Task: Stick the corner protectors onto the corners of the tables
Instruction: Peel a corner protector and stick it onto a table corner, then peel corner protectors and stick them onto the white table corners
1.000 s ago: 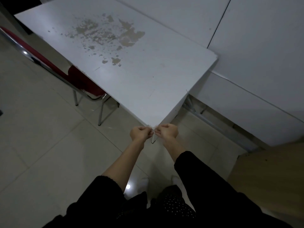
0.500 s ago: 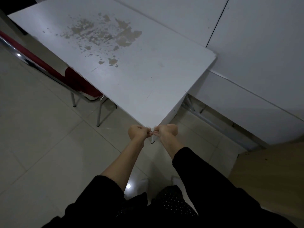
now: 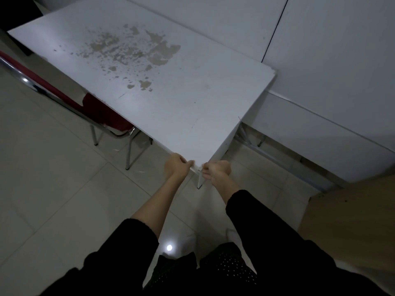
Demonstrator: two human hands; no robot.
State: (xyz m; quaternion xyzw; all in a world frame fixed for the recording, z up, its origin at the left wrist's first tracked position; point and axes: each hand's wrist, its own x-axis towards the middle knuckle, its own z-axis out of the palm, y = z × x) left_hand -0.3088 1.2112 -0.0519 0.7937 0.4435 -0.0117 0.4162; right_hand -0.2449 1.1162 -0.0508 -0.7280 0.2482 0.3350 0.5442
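Note:
A white table [image 3: 171, 99] with a patch of peeled, stained surface stretches away from me, its near corner pointing at me. A pale, almost clear corner protector [image 3: 195, 168] sits on that near corner. My left hand [image 3: 176, 167] pinches the protector against the table's left edge. My right hand [image 3: 217, 170] presses it from the right side of the corner. Both hands have their fingers curled tight on it, and most of the protector is hidden under the fingertips.
A red chair with chrome legs [image 3: 102, 118] is tucked under the table's left side. White wall panels [image 3: 331, 60] stand behind and to the right. A wooden cabinet top [image 3: 352, 221] sits at lower right. Pale floor tiles [image 3: 53, 189] lie to the left.
My hands have stayed at the near corner and spread slightly apart along its two edges. The view has shifted a little.

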